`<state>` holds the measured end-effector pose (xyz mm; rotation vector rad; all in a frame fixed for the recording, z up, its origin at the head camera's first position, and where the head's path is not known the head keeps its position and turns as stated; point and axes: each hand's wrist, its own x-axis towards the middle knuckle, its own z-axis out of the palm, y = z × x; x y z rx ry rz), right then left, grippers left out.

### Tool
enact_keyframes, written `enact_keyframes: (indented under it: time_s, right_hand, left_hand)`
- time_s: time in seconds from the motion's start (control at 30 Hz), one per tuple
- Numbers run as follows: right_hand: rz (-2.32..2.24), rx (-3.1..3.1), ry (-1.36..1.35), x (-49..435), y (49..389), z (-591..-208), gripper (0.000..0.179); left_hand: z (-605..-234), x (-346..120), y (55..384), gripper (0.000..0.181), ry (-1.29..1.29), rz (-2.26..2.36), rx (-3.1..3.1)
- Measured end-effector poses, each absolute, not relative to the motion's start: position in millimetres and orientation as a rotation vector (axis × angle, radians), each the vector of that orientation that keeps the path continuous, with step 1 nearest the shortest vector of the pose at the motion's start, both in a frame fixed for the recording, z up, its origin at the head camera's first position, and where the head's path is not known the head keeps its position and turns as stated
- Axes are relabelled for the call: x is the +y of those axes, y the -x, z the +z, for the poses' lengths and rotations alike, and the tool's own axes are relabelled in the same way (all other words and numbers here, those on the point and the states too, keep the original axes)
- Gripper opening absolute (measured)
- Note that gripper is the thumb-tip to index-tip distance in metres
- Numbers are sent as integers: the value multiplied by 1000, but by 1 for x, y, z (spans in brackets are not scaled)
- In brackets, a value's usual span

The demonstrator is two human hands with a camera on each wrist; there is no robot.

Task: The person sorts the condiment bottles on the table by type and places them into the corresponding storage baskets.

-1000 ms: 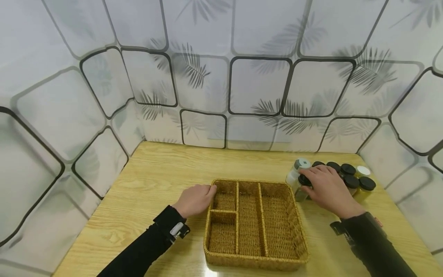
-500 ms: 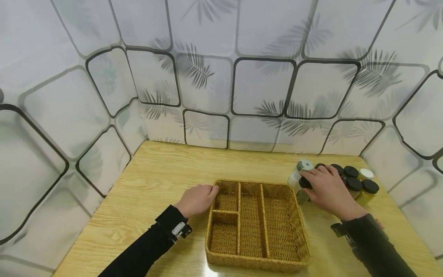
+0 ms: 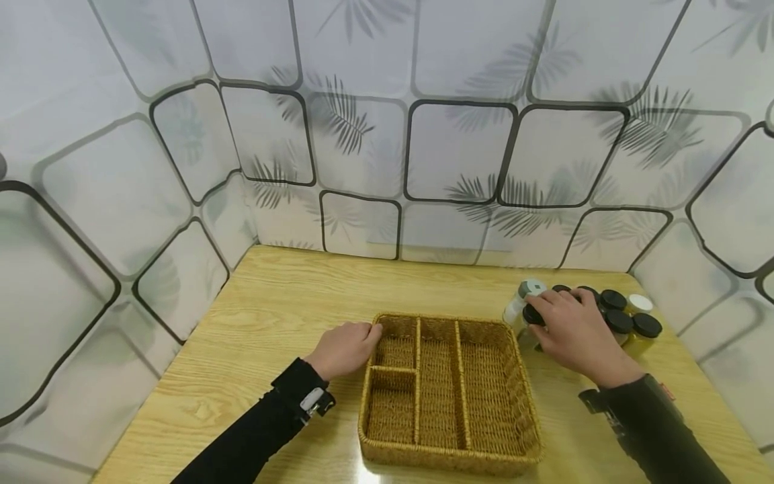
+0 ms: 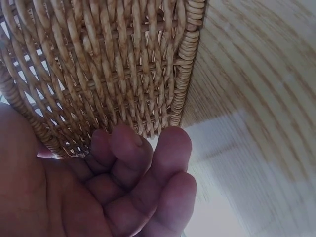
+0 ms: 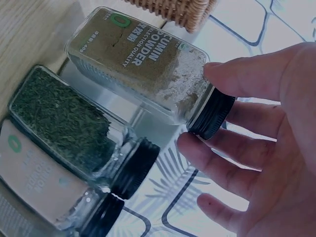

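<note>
One cumin jar (image 5: 136, 64) was pinched by the right hand (image 3: 571, 333) toward the tabletop's (image 3: 260, 302) far right corner, and the basket (image 3: 447, 458) beside it was gripped near its far left corner by the left hand (image 3: 341, 349).

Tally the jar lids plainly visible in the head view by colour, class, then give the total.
Black lids: 6
White lid: 1
Pale grey lid: 1
Total: 8; the right hand may hide more.

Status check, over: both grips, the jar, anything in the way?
Left grip holding basket. Right grip pinching cumin jar near black cap. Jar outside basket. Green-flake jar alongside, might snag.
</note>
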<state>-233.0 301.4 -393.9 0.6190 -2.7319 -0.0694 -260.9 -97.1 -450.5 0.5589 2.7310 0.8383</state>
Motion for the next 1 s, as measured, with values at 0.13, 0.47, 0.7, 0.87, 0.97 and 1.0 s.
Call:
enact_keyframes:
  time_s: [0.13,0.47,0.7,0.87,0.97,1.0]
  right_hand:
    - [-67,-2743,-622,299,231,-389,49]
    - [-55,-2739,-649,295,229,-368,49]
    - [-11,-2709,-663,293,227,-354,47]
    - [26,-2706,-668,292,227,-346,48]
    - [54,-2714,-672,290,226,-339,49]
    - [62,-2713,-677,289,226,-337,49]
  left_hand:
    - [-452,-98,260,54,-553,837,2733]
    - [-451,-97,260,54,-560,847,2729]
    - [-451,-97,259,54,-556,835,2732]
    - [-449,-96,259,53,-552,844,2731]
    - [-448,-96,260,53,-546,843,2728]
    - [-448,-96,260,53,-547,845,2728]
